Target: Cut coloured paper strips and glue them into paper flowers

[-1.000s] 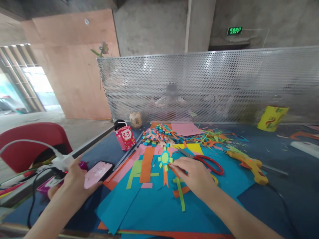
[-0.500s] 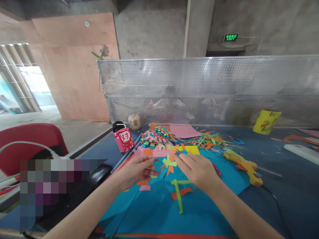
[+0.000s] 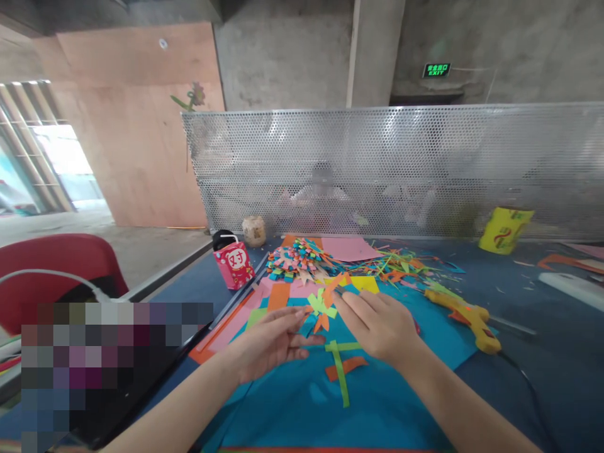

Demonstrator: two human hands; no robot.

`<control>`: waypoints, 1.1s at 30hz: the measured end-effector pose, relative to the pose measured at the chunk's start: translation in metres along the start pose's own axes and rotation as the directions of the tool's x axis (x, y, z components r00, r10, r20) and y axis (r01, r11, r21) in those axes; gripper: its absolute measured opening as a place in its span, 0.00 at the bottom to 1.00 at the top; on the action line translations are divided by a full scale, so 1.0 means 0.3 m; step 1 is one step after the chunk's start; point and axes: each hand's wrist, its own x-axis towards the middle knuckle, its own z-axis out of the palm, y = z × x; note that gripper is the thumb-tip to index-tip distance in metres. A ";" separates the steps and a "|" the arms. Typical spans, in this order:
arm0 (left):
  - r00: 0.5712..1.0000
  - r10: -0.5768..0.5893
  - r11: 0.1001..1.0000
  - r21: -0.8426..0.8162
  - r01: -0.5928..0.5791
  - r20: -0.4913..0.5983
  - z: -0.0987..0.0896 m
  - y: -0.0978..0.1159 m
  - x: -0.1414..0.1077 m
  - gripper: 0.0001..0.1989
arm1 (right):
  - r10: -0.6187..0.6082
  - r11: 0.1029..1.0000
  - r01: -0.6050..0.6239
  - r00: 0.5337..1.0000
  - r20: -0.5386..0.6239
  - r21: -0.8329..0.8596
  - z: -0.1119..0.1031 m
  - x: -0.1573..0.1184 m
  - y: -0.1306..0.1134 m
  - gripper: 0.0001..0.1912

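Observation:
Blue paper (image 3: 292, 409) lies under both hands. My left hand (image 3: 278, 340) is beside a small cluster of green, orange and blue paper pieces (image 3: 322, 304), its fingers apart and its index fingertip near the cluster's left side. My right hand (image 3: 377, 318) is closed at the cluster's right, its fingers pressed together around something small that is mostly hidden, by an orange piece (image 3: 336, 287). Nearer me, green strips (image 3: 340, 377) and an orange strip (image 3: 356, 365) lie crossed on the blue paper.
Behind the hands sit a fringed multicoloured paper pile (image 3: 302, 258) and thin scraps (image 3: 401, 264). A yellow glue gun (image 3: 472, 318) with its cable lies right. A pink drink carton (image 3: 234, 265), a yellow packet (image 3: 504, 231) and a perforated metal screen (image 3: 377, 170) stand farther back.
My left hand has moved right, closer to the paper cluster, and its fingers have stretched out. The pink and orange sheets on the left show more. My right hand has hardly moved.

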 end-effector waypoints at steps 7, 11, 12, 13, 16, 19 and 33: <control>0.999 0.042 0.999 0.025 -0.042 -0.004 -0.001 -0.002 -0.003 0.13 | -0.037 0.999 0.037 0.997 0.067 0.005 0.008 0.000 -0.026 0.13; 0.999 0.036 0.999 0.011 -0.036 -0.020 0.005 0.003 -0.010 0.14 | -0.031 0.999 0.030 0.997 0.064 0.016 0.007 0.002 -0.024 0.14; 0.999 0.034 0.999 0.009 -0.033 -0.025 0.007 0.004 -0.011 0.15 | -0.030 0.999 0.029 0.997 0.064 0.018 0.006 0.003 -0.024 0.14; 0.999 0.030 1.000 0.008 -0.030 -0.030 0.009 0.006 -0.012 0.15 | -0.031 0.999 0.030 0.997 0.066 0.015 0.005 0.003 -0.024 0.14; 0.999 0.029 1.000 0.012 -0.029 -0.044 0.014 0.008 -0.013 0.15 | -0.038 0.999 0.038 0.997 0.068 -0.003 0.004 0.004 -0.025 0.14; 0.997 0.042 0.999 0.018 -0.041 -0.063 0.016 0.009 -0.013 0.16 | -0.038 0.999 0.039 0.996 0.081 -0.007 0.007 0.001 -0.025 0.14; 0.993 0.100 0.989 0.113 -0.093 -0.058 0.005 0.000 -0.015 0.20 | -0.057 0.998 0.057 0.998 -0.028 0.005 0.021 0.008 -0.047 0.07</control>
